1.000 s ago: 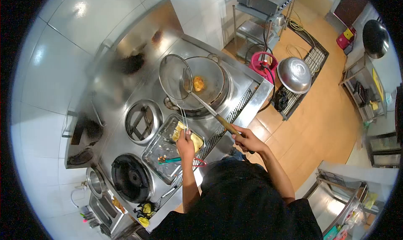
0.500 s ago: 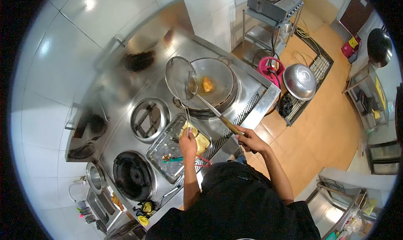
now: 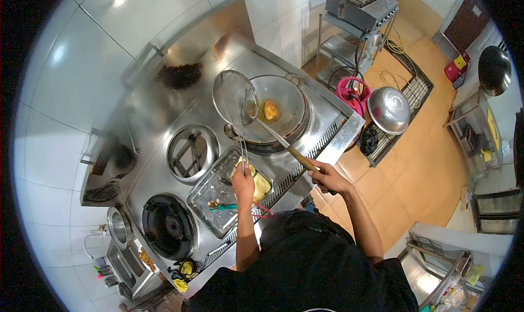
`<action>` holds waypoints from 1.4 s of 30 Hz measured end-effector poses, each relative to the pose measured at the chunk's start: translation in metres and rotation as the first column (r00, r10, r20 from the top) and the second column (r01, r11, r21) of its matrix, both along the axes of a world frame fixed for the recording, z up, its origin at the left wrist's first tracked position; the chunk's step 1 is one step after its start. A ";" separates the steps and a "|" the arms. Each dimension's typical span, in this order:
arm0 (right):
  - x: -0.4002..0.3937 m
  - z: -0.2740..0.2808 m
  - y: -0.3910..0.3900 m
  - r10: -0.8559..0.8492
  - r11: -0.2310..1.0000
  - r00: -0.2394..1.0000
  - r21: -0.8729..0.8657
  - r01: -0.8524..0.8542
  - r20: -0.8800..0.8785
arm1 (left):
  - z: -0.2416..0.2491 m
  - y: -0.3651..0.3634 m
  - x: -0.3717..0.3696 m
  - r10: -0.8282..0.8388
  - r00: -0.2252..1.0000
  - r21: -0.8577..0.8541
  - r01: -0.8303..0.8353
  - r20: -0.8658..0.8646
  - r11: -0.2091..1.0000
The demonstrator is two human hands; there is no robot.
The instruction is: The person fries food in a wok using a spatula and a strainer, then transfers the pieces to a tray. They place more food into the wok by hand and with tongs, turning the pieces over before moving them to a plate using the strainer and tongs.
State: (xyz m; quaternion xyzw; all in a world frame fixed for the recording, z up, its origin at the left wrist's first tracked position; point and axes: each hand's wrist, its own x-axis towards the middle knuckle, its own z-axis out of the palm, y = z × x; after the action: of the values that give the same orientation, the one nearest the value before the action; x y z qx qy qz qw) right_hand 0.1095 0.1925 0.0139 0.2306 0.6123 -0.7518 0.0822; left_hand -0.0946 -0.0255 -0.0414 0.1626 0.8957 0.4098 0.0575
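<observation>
Extending beyond the left-hand grip (image 3: pixel 243 183), strainer (image 3: pixel 229 99) partly over wok (image 3: pixel 281 91).

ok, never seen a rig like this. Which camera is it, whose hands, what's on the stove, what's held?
No machine here: a person works bare-handed, and the camera sits on their head, looking forward and down.

The left hand holds a round mesh strainer by its wire handle. The right hand grips a long wooden-handled utensil whose metal head overlaps the strainer's edge in view.

On the steel stove sit a wok with one golden piece in it and a clear tray with pale yellow pieces and a green-handled tool. An open burner ring and a dark burner are beside them.
</observation>
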 end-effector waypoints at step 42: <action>0.014 -0.005 0.042 -0.194 0.970 0.981 0.154 0.189 0.020 | 0.026 0.003 -0.027 0.004 0.982 0.043 -0.012 0.188 0.999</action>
State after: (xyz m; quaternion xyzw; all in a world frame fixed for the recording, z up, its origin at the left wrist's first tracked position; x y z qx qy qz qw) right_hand 0.1239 0.2349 0.0090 0.3074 0.6407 -0.7035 0.0024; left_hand -0.1215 -0.0225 -0.0152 0.1208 0.8776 0.4433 0.1366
